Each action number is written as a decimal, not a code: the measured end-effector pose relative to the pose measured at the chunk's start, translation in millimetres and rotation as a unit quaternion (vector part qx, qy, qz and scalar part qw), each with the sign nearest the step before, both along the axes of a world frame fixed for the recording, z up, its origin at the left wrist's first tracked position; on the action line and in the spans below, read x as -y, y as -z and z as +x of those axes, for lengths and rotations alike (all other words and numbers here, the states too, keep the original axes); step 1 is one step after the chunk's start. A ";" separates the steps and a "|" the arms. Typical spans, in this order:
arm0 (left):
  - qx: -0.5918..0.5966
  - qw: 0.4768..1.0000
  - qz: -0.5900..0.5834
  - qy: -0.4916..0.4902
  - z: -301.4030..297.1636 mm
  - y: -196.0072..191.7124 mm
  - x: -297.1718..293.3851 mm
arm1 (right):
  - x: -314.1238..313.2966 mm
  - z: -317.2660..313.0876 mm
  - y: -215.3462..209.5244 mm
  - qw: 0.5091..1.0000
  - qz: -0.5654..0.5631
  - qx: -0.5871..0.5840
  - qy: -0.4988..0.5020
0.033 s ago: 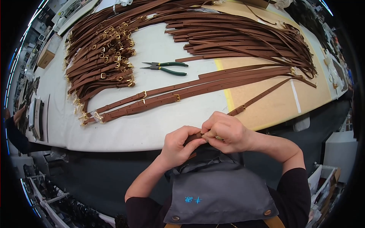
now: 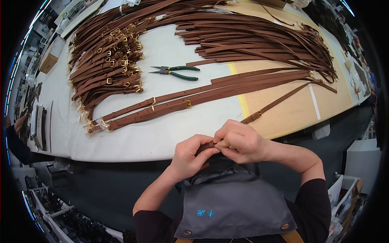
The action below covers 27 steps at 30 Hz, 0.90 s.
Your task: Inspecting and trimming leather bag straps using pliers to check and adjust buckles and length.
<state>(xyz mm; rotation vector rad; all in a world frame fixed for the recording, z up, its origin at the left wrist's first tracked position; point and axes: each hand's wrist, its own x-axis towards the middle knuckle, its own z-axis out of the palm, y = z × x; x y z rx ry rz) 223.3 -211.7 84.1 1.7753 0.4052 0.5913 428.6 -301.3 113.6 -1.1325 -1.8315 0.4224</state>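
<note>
A brown leather strap (image 2: 206, 147) is pinched in my left hand (image 2: 190, 156), in front of the table's near edge. My right hand (image 2: 243, 141) is closed against it, its fingertips meeting the left ones at the strap's end. Whatever small part lies between those fingertips is hidden. Just beyond my right hand, a buckled length of brown strap (image 2: 252, 118) runs up over the table. Several long straps with gold buckles (image 2: 188, 104) lie across the middle. Further off rest pliers (image 2: 174, 73) with dark green handles, their jaws pointing left.
Buckled straps form a thick pile (image 2: 105, 60) at the left; plain straps make another (image 2: 263, 40) at the far right. The white table (image 2: 162, 141) has a tan sheet (image 2: 283, 117) on its right side. Another person's arm (image 2: 18, 139) shows at the left edge, near a cardboard box (image 2: 50, 56).
</note>
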 end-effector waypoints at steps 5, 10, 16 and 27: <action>-0.003 0.992 -0.126 0.020 -7.1 14.7 3.8 | 0.8 -4.8 4.4 0.999 0.029 0.035 -0.012; 0.010 0.981 -0.190 0.048 -11.2 6.2 -0.1 | 0.1 -2.7 7.2 1.000 0.017 0.015 0.005; 0.004 0.949 -0.302 0.094 -16.6 0.8 -7.1 | 2.9 -3.9 4.3 1.000 0.017 0.008 0.026; 0.024 0.950 -0.306 0.052 -14.2 2.2 0.1 | 9.1 -5.3 10.7 0.999 0.002 -0.040 0.037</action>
